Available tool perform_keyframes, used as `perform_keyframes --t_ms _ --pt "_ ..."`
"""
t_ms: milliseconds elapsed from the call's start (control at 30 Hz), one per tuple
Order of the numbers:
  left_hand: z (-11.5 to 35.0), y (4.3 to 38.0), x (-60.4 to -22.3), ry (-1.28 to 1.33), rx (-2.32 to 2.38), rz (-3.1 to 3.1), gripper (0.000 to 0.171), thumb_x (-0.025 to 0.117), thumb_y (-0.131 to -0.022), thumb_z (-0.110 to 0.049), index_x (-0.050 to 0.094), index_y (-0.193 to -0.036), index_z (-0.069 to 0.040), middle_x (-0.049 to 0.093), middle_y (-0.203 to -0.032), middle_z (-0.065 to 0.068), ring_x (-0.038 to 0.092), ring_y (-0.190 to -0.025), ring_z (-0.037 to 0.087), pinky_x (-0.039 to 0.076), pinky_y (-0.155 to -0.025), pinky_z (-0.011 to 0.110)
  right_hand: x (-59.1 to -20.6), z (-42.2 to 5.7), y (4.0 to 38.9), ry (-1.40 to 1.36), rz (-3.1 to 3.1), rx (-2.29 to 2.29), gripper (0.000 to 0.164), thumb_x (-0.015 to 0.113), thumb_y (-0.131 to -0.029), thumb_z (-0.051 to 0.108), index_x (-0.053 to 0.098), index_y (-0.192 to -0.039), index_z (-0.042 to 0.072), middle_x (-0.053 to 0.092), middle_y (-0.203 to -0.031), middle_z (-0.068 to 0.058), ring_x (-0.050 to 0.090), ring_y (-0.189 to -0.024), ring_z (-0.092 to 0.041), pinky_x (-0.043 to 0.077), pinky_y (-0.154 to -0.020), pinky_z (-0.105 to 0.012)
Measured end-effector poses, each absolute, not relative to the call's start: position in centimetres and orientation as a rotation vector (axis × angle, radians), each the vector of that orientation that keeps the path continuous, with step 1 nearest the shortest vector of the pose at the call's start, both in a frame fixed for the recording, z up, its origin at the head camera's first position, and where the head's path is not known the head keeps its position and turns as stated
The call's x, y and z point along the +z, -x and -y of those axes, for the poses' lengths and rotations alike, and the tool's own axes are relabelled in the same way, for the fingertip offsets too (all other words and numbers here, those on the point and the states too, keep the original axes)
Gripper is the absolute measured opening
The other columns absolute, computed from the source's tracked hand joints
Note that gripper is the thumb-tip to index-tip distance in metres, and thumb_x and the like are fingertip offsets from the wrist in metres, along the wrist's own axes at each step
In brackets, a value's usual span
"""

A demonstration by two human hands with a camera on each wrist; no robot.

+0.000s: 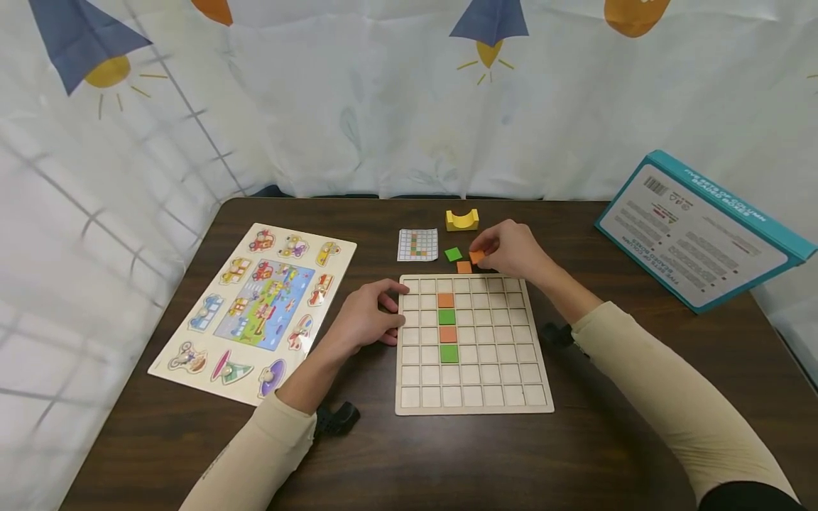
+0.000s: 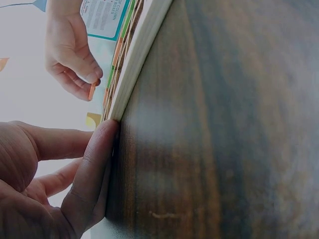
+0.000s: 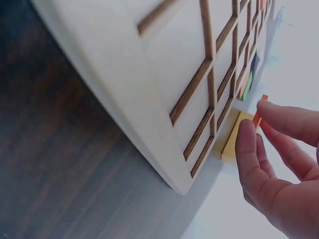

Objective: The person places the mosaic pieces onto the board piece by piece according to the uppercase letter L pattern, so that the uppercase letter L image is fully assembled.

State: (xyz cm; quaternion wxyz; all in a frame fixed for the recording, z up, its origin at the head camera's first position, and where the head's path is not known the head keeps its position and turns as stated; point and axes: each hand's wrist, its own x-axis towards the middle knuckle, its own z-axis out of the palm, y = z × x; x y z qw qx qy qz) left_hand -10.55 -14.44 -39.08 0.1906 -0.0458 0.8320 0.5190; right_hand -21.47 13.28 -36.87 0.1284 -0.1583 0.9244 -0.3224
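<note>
My right hand [image 1: 513,248] pinches a small orange square tile [image 1: 476,257] between thumb and fingertips, above the far edge of the wooden grid board [image 1: 474,410]. In the right wrist view the orange tile [image 3: 257,118] shows edge-on. Fingers and thumb of my left hand [image 1: 368,312] rest against the board's left edge, not wrapped round it. One column of the board holds orange and green tiles [image 1: 447,333] in turn. Beyond the board lie a loose green tile [image 1: 453,254], an orange tile [image 1: 464,267] and a printed pattern card [image 1: 417,245].
A yellow block with a curved notch [image 1: 462,221] stands behind the loose tiles. To the left lies a picture puzzle board [image 1: 211,348] with knobbed pieces. A teal box [image 1: 696,234] leans at the right. A patterned white curtain [image 1: 383,106] hangs behind the table [image 1: 486,461].
</note>
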Motion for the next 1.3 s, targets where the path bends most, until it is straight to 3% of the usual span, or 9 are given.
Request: perform_keyframes --t_ms 967,1300 --pt "14.4 10.7 -39.0 0.15 1.477 -2.33 0.05 0.074 -0.088 0.003 0.066 -0.135 -0.013 0.059 -0.102 0.016 0.07 -0.059 0.018 0.067 -0.057 0.037 -36.2 -13.0 16.7 0.456 -2.69 -0.968 0.025 0.084 -0.086 0.008 0.08 -0.11 0.009 0.073 -0.098 -0.008 0.063 -0.089 -0.024 0.052 -0.079 -0.035" --pt "14.5 10.6 -39.1 0.153 1.49 -2.323 0.051 0.073 -0.088 0.004 0.066 -0.136 -0.012 0.059 -0.102 0.016 0.07 -0.06 0.018 0.067 -0.057 0.037 -35.7 -12.7 14.9 0.494 -2.661 -0.979 0.023 0.084 -0.085 0.008 0.08 -0.107 0.012 0.071 -0.097 -0.004 0.065 -0.09 -0.021 0.054 -0.074 -0.033"
